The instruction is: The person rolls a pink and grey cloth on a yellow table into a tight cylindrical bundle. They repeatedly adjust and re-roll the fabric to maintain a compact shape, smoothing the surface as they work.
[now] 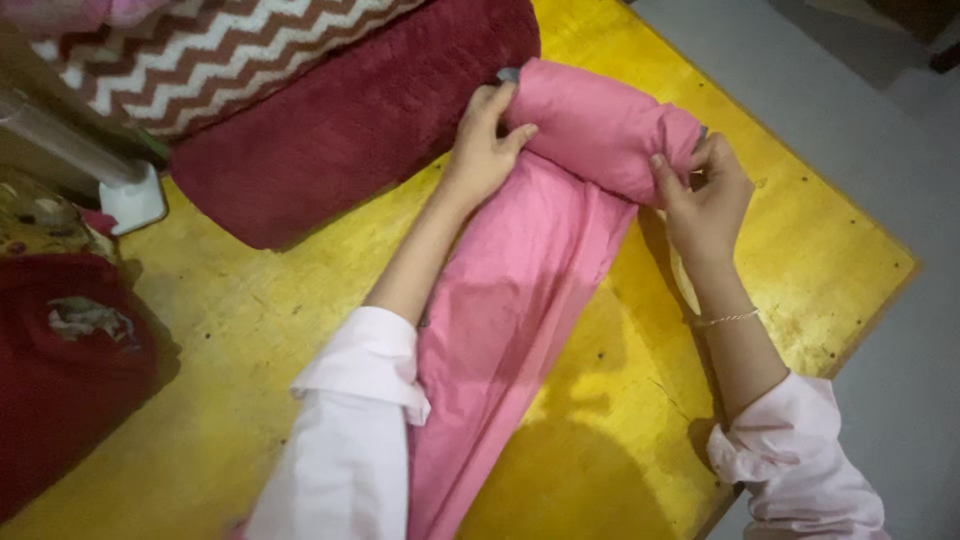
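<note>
Two hands hold a pink cloth (530, 280) on the yellow worktop (250, 330). At the far end it is rolled into a fat roll — the rest lies flat, reaching back toward the person. The left hand (485, 145) grips the roll's left end, fingers curled over it. The right hand (705, 190) pinches the right end tight. A dark red blanket (340, 130) lies just beside the roll.

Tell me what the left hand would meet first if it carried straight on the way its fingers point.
The left hand already grips the rolled pink fabric. Past that roll, probably bare yellow wooden table, though depth is hard to judge.
</note>
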